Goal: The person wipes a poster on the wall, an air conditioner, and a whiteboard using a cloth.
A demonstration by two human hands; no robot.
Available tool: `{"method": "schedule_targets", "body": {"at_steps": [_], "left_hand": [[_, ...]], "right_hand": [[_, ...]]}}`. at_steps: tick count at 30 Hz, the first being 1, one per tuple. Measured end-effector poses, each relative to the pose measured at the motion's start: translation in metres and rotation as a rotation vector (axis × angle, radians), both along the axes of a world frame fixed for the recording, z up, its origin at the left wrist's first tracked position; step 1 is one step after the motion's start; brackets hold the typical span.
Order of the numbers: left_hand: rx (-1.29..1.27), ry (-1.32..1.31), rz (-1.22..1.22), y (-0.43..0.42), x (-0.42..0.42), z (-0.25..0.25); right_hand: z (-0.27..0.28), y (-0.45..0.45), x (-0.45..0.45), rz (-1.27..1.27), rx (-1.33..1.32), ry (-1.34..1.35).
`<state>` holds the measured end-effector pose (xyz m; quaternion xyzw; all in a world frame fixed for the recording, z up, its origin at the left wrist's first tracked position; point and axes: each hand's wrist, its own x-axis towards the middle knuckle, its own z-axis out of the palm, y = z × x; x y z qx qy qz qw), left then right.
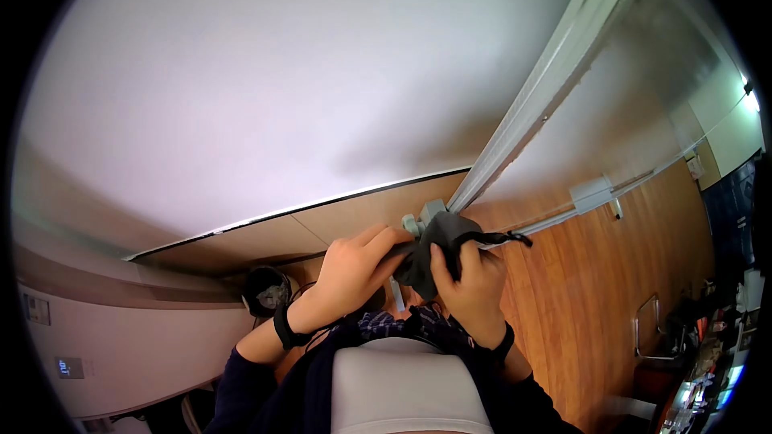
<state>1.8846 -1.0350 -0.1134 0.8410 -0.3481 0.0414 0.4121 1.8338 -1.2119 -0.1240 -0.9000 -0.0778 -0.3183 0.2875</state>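
Note:
A dark grey cloth pouch or bag (420,267) hangs between my two hands, in front of my body. My left hand (355,269) is closed on its left side, fingers bent toward the cloth. My right hand (470,283) pinches the right side, with the thumb lying on the cloth. A black strap or cord (507,238) sticks out to the right above my right hand. Just behind the cloth is a grey metal fitting (433,209) at the foot of the glass door frame. What is inside the cloth is hidden.
A white panel (265,80) fills the upper left, beside a light door frame (547,72). A black bin with a liner (267,292) stands on the floor at the left. Wooden floor (555,305), a metal-framed chair (648,325) and a cluttered desk (691,394) lie right.

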Motion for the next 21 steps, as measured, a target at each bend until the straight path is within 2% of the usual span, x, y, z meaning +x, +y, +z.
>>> {"method": "schedule_targets", "body": {"at_steps": [1,4,8,14,18,21], "left_hand": [[-0.04,0.003,0.008,0.001,-0.001,-0.003],[-0.086,0.008,0.035,-0.002,-0.002,-0.007],[-0.131,-0.048,0.049,-0.005,0.002,-0.016],[-0.199,0.084,0.105,-0.01,0.002,-0.042],[-0.193,0.169,0.165,-0.009,0.002,-0.056],[-0.341,0.215,0.188,-0.005,0.005,-0.053]], "right_hand": [[0.003,0.003,0.003,0.014,-0.064,-0.062],[0.017,0.01,0.006,-0.072,-0.107,0.144],[0.018,0.012,0.006,-0.108,-0.199,0.122],[-0.03,-0.008,0.006,0.057,0.0,-0.132],[-0.045,-0.018,-0.003,0.144,-0.013,0.027],[-0.045,-0.021,-0.007,0.247,-0.064,-0.093]]}}
